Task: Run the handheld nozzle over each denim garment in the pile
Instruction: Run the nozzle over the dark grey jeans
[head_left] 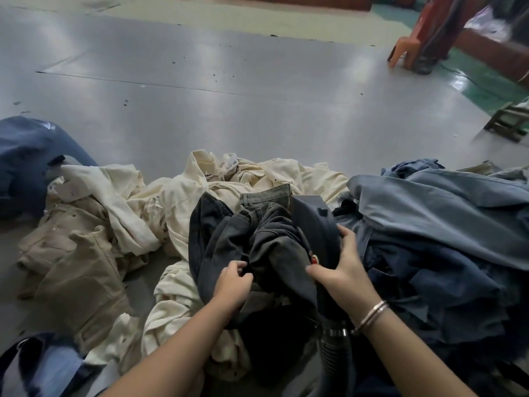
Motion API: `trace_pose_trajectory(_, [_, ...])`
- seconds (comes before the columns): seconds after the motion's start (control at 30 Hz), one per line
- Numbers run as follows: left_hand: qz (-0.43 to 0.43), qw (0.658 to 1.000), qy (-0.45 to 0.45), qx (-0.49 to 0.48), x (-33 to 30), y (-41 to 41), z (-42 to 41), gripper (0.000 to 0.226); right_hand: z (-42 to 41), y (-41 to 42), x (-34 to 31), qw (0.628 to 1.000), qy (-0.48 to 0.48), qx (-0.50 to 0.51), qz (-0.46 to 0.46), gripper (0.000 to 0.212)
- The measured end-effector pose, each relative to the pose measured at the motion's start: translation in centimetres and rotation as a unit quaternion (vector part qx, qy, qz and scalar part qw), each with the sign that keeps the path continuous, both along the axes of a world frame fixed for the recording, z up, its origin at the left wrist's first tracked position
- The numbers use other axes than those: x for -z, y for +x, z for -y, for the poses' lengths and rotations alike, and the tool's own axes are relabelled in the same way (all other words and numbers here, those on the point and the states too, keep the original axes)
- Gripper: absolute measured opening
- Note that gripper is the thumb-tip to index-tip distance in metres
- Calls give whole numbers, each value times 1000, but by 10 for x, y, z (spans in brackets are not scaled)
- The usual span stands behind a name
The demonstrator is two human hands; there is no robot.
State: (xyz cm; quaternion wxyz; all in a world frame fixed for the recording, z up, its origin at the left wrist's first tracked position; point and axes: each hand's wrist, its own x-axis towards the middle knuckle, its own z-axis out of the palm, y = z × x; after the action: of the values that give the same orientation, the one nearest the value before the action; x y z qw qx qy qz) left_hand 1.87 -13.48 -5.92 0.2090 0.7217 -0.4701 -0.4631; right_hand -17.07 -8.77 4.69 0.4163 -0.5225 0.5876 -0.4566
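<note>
Right hand (342, 263) grips dark handheld nozzle (313, 224), pressed on crumpled charcoal denim jeans (257, 245) mid-pile. Left hand (233, 279) pinches jeans fabric. Cream garments (186, 196) left, blue garments (443, 224) right.

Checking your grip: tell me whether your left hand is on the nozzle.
No: the left hand pinches the dark jeans, while the right hand grips the nozzle.
</note>
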Motion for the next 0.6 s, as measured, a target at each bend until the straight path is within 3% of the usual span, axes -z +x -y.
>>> trace_pose_trajectory(0.17, [-39,995,-25,91,-24,5,-18,14,22,12,23,997,55,-37,-27,74])
trace_pose_trajectory(0.33, [-62,988,-19,142,-32,25,-42,18,54,31,48,994,109,-14,-5,65])
trace_pose_trajectory(0.5, [-59,981,33,181,-29,30,-72,14,90,48,66,993,98,9,-59,53])
trace_pose_trajectory(0.6, [-44,970,11,239,-34,21,-71,12,102,55,91,986,128,-7,-104,47])
